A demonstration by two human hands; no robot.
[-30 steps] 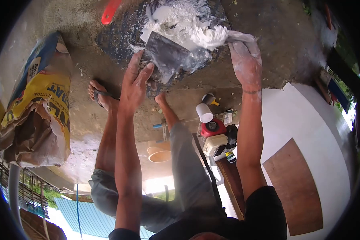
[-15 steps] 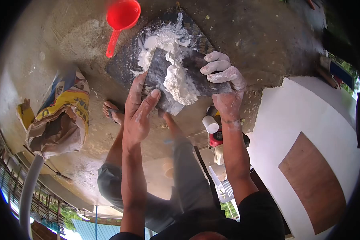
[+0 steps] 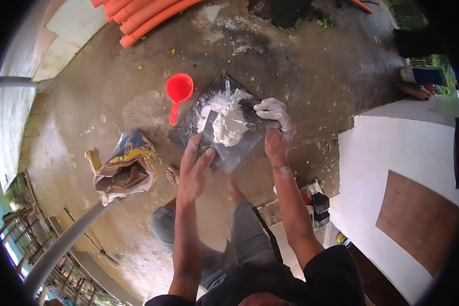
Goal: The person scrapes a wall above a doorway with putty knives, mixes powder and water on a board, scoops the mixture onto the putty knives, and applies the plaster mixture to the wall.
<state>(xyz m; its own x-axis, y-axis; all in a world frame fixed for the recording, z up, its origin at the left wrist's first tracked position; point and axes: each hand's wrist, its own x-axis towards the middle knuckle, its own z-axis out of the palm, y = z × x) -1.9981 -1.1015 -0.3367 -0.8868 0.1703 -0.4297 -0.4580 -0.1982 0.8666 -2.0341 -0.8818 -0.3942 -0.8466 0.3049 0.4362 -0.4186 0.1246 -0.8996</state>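
Observation:
My left hand [image 3: 193,176] grips the lower left edge of a dark flat plate [image 3: 241,149], thumb on top. A lump of wet white paste [image 3: 229,130] sits on that plate. With curled, paste-coated fingers, my right hand [image 3: 278,120] holds a second dark flat plate [image 3: 255,110], its edge against the paste. Below both plates, a dark board [image 3: 181,133] smeared with more white paste lies on the floor. A red dipper [image 3: 180,87] rests on the floor just beyond the board's left side.
An open paper sack [image 3: 127,171] stands to the left beside a grey pipe [image 3: 69,245]. Several orange pipes [image 3: 137,23] lie at the far left. A white block-like structure [image 3: 364,163] with a brown panel [image 3: 418,219] is on the right, near a small red-and-black machine [image 3: 319,204].
The view has shifted, bringing the orange pipes into sight. My right hand's plate has moved back toward the upper right, and more of the left hand's plate now shows, with paste gathered on it.

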